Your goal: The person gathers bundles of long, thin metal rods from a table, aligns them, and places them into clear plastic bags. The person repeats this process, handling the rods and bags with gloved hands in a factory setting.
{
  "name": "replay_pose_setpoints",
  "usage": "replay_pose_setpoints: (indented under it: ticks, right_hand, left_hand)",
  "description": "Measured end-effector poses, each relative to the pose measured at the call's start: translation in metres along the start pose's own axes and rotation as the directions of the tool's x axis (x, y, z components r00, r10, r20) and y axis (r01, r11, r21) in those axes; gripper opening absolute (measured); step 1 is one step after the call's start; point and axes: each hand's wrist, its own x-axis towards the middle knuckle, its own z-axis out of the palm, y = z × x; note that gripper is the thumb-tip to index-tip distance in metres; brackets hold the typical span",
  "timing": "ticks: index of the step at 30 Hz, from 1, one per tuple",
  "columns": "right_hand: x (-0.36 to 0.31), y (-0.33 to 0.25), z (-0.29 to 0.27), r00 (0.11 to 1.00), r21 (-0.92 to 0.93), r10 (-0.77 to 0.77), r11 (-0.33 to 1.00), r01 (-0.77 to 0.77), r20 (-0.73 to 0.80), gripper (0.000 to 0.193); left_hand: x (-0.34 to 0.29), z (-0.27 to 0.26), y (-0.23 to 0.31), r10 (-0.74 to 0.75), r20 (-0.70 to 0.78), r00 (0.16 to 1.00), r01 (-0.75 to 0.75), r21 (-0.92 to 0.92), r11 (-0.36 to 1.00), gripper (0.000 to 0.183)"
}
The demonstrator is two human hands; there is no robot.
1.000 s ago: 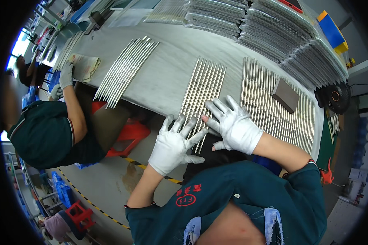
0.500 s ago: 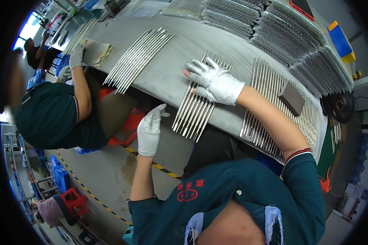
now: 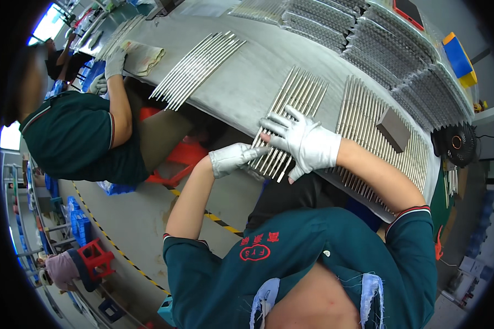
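Both my hands wear white gloves. My right hand (image 3: 304, 141) lies flat, fingers spread, on the near end of a row of thin metal rods (image 3: 293, 115) on the grey table (image 3: 247, 77). My left hand (image 3: 233, 158) is at the table's front edge with its fingers against the near tips of the same rods; whether it grips one I cannot tell. A second, wider row of rods (image 3: 368, 137) lies to the right with a dark grey block (image 3: 393, 129) on it.
A third row of rods (image 3: 197, 68) lies to the left. Stacks of rod trays (image 3: 379, 49) fill the back of the table. A co-worker in a green shirt (image 3: 71, 137) sits at the left, a gloved hand (image 3: 114, 63) by a cloth. A black fan (image 3: 455, 143) stands right.
My left hand has risen from below the table edge to the near tips of the rods. My right hand has slid back along the rods toward the front edge.
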Motion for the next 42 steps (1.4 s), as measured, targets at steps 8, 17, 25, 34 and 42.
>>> replay_pose_setpoints:
  ticks: [8, 17, 25, 34, 42]
  right_hand:
    - [0.001, 0.009, -0.005, 0.907, 0.025, -0.271, 0.955, 0.294, -0.323, 0.040]
    - [-0.007, 0.049, -0.114, 0.310, 0.738, 0.675, 0.652, 0.175, -0.670, 0.025]
    - [-0.016, 0.061, -0.091, 0.626, 0.895, 0.641, 0.301, 0.329, -0.445, 0.037]
    - [-0.011, 0.054, -0.033, 0.749, 0.962, 0.620, 0.258, 0.085, -0.233, 0.054]
    - [-0.002, 0.041, -0.028, 0.756, 0.901, 0.523, 0.383, 0.205, -0.394, 0.030]
  left_hand:
    - [0.014, 0.036, 0.029, 0.093, 0.570, 0.817, -0.052, -0.089, 0.995, 0.083]
    - [-0.001, 0.051, 0.095, 0.796, -0.220, 0.564, -0.788, 0.143, 0.598, 0.074]
    - [0.022, 0.051, 0.170, 0.966, -0.149, 0.212, -0.692, 0.675, 0.256, 0.070]
    - [0.023, 0.074, 0.205, 0.846, -0.140, 0.515, -0.835, 0.140, 0.532, 0.037]
    - [0.018, 0.078, 0.182, 0.862, -0.163, 0.479, -0.824, 0.255, 0.506, 0.025]
